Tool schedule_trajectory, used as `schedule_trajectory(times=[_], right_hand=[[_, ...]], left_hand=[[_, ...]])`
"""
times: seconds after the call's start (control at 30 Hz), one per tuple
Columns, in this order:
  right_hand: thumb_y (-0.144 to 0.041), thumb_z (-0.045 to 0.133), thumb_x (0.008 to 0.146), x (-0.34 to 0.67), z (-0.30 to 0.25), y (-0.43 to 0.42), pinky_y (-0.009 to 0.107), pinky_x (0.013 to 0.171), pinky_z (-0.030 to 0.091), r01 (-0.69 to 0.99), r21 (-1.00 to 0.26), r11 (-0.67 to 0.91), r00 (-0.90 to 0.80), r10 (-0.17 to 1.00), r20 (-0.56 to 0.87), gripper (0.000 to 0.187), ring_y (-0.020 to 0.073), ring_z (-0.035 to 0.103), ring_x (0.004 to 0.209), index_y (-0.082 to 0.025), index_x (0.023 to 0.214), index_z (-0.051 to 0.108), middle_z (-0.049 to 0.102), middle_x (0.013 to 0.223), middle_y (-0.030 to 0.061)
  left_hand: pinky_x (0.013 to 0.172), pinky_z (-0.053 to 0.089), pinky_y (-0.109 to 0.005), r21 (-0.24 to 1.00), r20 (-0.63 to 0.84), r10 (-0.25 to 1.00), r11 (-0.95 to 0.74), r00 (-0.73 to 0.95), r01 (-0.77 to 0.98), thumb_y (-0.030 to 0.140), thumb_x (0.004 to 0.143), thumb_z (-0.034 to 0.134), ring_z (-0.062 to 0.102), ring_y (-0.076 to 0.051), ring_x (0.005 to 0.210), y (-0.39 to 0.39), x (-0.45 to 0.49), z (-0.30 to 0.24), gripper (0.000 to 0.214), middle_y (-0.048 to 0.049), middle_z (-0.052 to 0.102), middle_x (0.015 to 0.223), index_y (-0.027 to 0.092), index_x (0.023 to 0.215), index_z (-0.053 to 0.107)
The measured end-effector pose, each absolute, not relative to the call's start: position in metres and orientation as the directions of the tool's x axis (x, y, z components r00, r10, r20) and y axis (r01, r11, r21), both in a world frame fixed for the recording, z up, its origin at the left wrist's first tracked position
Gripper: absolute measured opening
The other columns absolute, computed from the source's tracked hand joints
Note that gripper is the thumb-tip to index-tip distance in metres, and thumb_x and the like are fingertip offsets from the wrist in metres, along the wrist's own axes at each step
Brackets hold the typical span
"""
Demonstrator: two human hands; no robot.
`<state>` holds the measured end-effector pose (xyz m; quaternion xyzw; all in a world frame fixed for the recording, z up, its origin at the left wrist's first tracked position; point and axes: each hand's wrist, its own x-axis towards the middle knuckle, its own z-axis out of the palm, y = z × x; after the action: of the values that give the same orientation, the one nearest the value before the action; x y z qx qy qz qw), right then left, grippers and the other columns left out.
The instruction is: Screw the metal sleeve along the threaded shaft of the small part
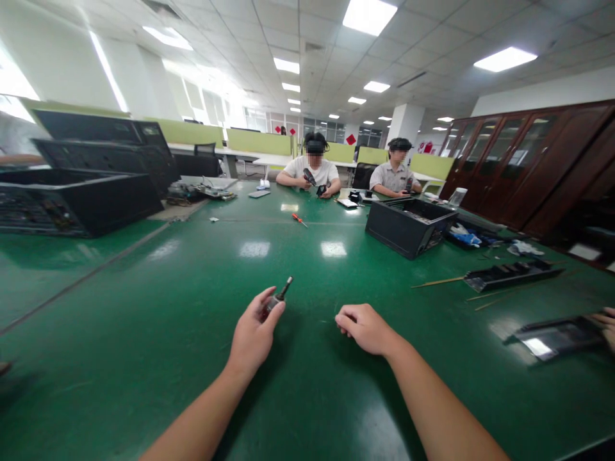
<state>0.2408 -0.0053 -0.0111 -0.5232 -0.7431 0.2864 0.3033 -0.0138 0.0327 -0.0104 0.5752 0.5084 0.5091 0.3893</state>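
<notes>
Held above the near middle of a glossy green tabletop point(158, 307), a small dark cylindrical tool point(284, 289) with a thin shaft and pale tip, aimed far and slightly right. Wrapped around its body, thumb on the right side: the left hand point(252, 336). Just to the right, well apart from the tool, the right hand point(368, 328), fingers curled into a loose fist; impossible to tell whether anything inside.

Across the smooth surface, pale reflections of ceiling lights, and a dark seam running diagonally on the left. Farther off, near the centre, an orange-handled screwdriver point(298, 219). To the far right, an open black box-shaped computer case point(408, 229); to the far left, larger black computer cases point(115, 208), beside loose circuit parts point(211, 191). At the right edge, a co-worker's hand point(609, 325) at a glossy black panel point(560, 336).

Seated at the far side, a person in a white T-shirt point(325, 169) and, farther right, another in a light grey shirt point(388, 176). Beyond, yellow-green partitions point(259, 141), dark reddish-brown wooden cabinets point(552, 153) and a white tiled ceiling with bright rectangular lamps point(369, 16).
</notes>
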Motion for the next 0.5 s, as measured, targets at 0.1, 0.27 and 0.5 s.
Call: schedule_trajectory(times=[0.1,0.27,0.5], right_hand=[[-0.034,0.048,0.093,0.239,-0.013,-0.003,0.022,0.057,0.033,0.611,-0.740,0.281,-0.264,0.954,0.145,0.030,0.0118,0.054,0.060,-0.017,0.072,0.062,0.062,0.066,-0.0006],[-0.036,0.050,0.092,0.235,-0.010,-0.004,0.023,0.057,0.034,0.632,-0.721,0.284,-0.253,0.955,0.155,0.029,0.0118,0.054,0.062,-0.017,0.075,0.065,0.064,0.068,0.0001],[-0.040,0.052,0.091,0.229,-0.008,-0.006,0.023,0.057,0.035,0.635,-0.711,0.303,-0.274,0.948,0.160,0.030,0.0120,0.056,0.062,-0.017,0.079,0.067,0.065,0.070,0.0011]], left_hand=[[0.086,0.050,-0.036,0.988,0.126,0.989,-0.118,-0.075,0.100,0.053,0.077,0.061,0.064,-0.024,0.098,0.036,-0.015,-0.012,0.065,-0.0111,0.068,0.112,0.015,0.128,0.053],[0.099,0.045,-0.040,0.985,0.113,0.989,-0.099,-0.094,0.142,0.050,0.067,0.072,0.064,-0.026,0.105,0.025,-0.033,0.006,0.058,-0.0116,0.070,0.112,0.016,0.113,0.062],[0.089,0.050,-0.050,0.684,0.193,0.968,-0.015,-0.161,0.729,0.058,0.062,0.072,0.070,-0.032,0.088,-0.011,-0.127,0.039,0.052,-0.0045,0.076,0.090,0.025,0.101,0.067]])
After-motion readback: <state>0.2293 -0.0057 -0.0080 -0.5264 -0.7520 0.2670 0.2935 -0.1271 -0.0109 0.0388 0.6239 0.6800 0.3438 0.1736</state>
